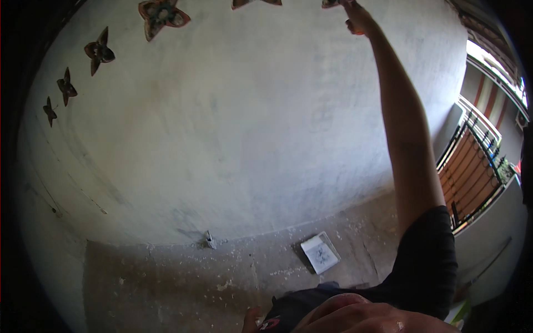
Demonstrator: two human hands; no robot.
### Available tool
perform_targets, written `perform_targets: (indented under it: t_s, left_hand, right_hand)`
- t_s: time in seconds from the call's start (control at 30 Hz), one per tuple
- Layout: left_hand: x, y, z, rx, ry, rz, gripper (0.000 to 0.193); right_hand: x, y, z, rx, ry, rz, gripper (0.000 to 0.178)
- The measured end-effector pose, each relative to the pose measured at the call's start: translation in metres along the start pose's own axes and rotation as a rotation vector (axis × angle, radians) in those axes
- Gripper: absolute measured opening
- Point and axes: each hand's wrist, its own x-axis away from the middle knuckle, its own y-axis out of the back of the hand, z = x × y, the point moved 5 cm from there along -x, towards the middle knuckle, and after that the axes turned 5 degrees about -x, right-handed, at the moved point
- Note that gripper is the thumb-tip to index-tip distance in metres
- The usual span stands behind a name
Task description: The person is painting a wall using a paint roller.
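My right arm stretches far up along the pale wall (pixel 250 111). At the upper edge, my right hand (pixel 360 21) is at a flower-shaped ornament (pixel 330 3), mostly cut off by the picture's edge. Its fingers look curled; whatever they hold, if anything, is hidden. Low in the picture, beside my dark shirt, a small part of my left hand (pixel 252 319) shows, with its fingers out of sight. Several similar four-pointed ornaments, such as a large reddish-brown one (pixel 162 18) and a dark one (pixel 100 51), run along the wall to the left.
A white square tray or container (pixel 320 253) with dark smudges sits on the concrete floor (pixel 194 277), strewn with pale flakes. A small pale object (pixel 210 240) stands against the wall's foot. To the right is a metal gate (pixel 472 166) with orange-brown panels.
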Motion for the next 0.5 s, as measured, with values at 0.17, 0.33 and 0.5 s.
perform_targets:
  t_s: [0.17, 0.33, 0.5]
  left_hand:
    - [0.022, 0.014, 0.017, -0.292, -0.121, 0.021, 0.045]
    - [-0.033, 0.003, 0.042, -0.585, -0.308, -0.044, 0.045]
    - [-0.102, -0.002, 0.049, -0.799, -0.487, -0.083, 0.046]
  right_hand:
    - [0.090, -0.089, -0.161, 0.042, 0.015, 0.108, 0.046]
    - [0.155, -0.115, -0.185, -0.043, -0.032, 0.145, 0.049]
    - [0.071, -0.069, -0.081, -0.036, 0.034, 0.131, 0.054]
